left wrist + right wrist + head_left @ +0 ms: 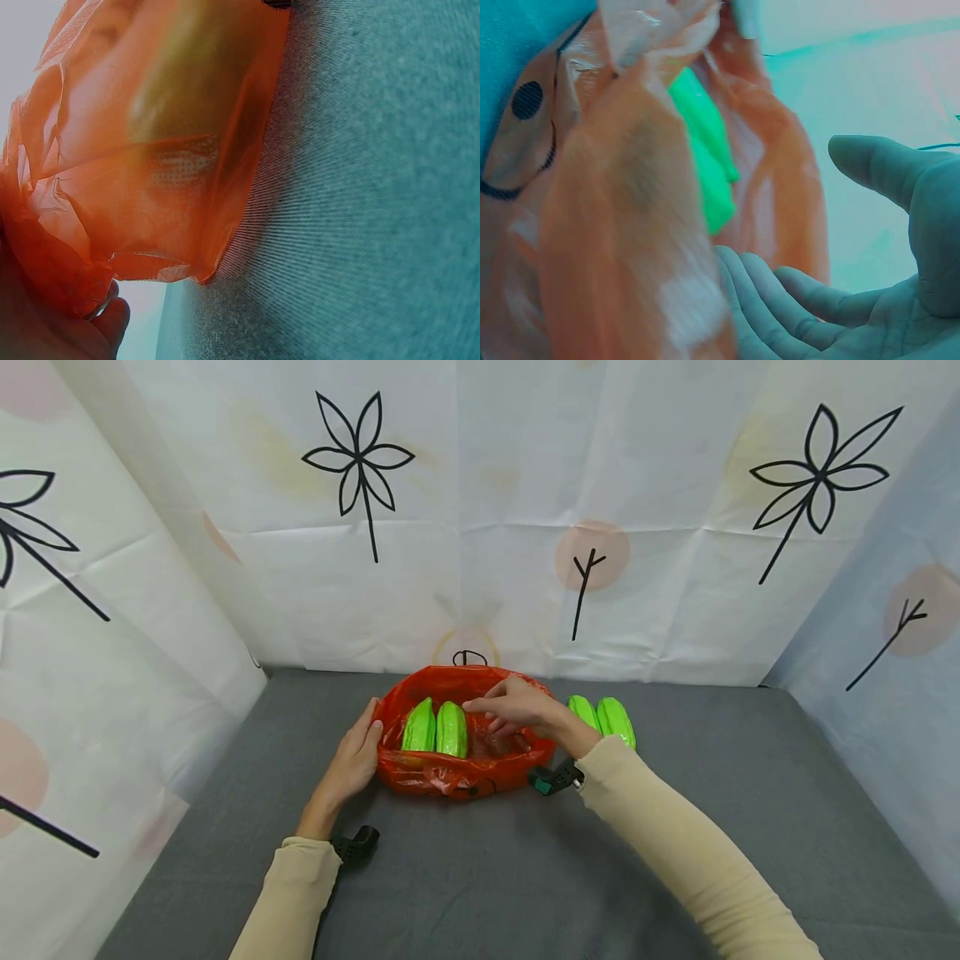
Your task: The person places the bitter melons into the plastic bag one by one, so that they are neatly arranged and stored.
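One red bag (420,777) is gripped at its left rim by the left hand (352,760); over its mouth the right hand (519,703) is held, thumb spread from the fingers. Inside, two green vegetables (452,729) are seen; two more green vegetables (617,724) are spotted just right, on the table (450,877). The right palm (896,324) is shown only by the right wrist view.

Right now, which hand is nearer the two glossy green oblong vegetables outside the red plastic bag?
Right: the right hand is over the bag, left of those vegetables; the left hand holds the bag's left edge.
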Demonstrator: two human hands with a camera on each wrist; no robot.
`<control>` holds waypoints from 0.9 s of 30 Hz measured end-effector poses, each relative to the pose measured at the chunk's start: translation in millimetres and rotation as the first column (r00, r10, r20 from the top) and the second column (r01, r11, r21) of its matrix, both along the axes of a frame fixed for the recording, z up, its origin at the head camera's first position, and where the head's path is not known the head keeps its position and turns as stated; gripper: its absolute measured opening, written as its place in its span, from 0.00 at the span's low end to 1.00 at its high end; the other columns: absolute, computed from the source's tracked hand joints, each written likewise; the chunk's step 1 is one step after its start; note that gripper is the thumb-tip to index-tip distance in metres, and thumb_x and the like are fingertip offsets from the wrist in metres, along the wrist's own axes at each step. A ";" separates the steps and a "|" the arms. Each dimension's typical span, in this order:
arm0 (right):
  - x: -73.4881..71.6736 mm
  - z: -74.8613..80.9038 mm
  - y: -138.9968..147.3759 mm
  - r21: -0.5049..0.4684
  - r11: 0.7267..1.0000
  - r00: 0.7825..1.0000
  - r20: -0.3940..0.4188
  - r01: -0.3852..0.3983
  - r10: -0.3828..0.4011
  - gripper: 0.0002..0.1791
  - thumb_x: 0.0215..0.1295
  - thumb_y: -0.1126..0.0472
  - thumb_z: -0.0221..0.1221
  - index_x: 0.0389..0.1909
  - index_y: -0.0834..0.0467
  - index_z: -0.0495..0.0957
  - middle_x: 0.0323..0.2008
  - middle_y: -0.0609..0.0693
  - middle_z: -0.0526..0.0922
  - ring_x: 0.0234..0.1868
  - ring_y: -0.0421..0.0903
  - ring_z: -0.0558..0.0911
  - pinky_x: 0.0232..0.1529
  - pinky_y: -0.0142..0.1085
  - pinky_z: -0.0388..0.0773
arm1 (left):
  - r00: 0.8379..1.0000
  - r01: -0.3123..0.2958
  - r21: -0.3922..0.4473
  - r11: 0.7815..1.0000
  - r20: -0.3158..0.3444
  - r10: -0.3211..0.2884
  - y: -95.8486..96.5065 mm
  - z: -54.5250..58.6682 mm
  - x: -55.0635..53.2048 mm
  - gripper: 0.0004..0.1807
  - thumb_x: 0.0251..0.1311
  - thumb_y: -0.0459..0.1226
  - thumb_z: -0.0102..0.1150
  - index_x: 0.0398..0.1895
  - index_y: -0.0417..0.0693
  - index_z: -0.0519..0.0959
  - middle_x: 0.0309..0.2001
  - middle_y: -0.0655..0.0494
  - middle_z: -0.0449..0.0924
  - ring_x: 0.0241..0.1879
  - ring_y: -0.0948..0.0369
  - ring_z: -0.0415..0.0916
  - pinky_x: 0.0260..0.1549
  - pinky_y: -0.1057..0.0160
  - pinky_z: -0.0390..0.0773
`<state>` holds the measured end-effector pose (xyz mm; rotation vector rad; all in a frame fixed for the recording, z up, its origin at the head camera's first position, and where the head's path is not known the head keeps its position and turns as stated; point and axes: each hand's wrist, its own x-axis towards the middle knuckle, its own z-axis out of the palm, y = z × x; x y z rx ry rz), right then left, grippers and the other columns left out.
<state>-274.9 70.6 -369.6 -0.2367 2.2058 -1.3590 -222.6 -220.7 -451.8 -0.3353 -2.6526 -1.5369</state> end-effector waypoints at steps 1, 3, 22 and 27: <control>0.1 2.0 3.3 -0.009 1.000 1.000 0.001 0.008 -0.008 0.30 0.68 0.49 0.66 0.61 0.66 0.77 0.55 0.65 0.79 0.49 0.62 0.84 0.53 0.53 0.81 | 1.000 0.002 0.002 1.000 -0.002 -0.002 0.1 0.2 0.1 0.30 0.82 0.36 0.34 0.80 0.32 0.44 0.79 0.33 0.44 0.78 0.41 0.43 0.74 0.40 0.45; 0.1 6.0 10.6 -0.023 1.000 1.000 0.001 0.017 -0.017 0.29 0.68 0.50 0.66 0.60 0.66 0.75 0.55 0.65 0.79 0.51 0.63 0.83 0.54 0.54 0.80 | 1.000 0.003 0.003 1.000 -0.003 -0.003 0.3 0.8 0.5 0.30 0.82 0.36 0.34 0.80 0.32 0.44 0.79 0.33 0.44 0.78 0.41 0.43 0.74 0.39 0.45; 5.5 20.6 113.9 0.020 0.992 0.991 -0.061 0.122 -0.121 0.38 0.72 0.46 0.60 0.68 0.70 0.63 0.64 0.69 0.70 0.59 0.63 0.76 0.62 0.55 0.74 | 1.000 -0.007 -0.009 1.000 0.001 0.007 0.6 -0.6 -0.6 0.31 0.83 0.38 0.33 0.80 0.32 0.44 0.79 0.35 0.44 0.78 0.40 0.42 0.74 0.39 0.44; 8.0 14.1 135.3 0.062 0.981 0.981 -0.075 0.183 -0.178 0.40 0.73 0.45 0.60 0.70 0.71 0.62 0.65 0.71 0.70 0.60 0.64 0.76 0.63 0.54 0.74 | 1.000 -0.010 -0.018 1.000 0.014 0.010 -0.3 -1.1 -0.9 0.31 0.83 0.38 0.33 0.80 0.33 0.43 0.80 0.36 0.44 0.78 0.42 0.42 0.74 0.40 0.44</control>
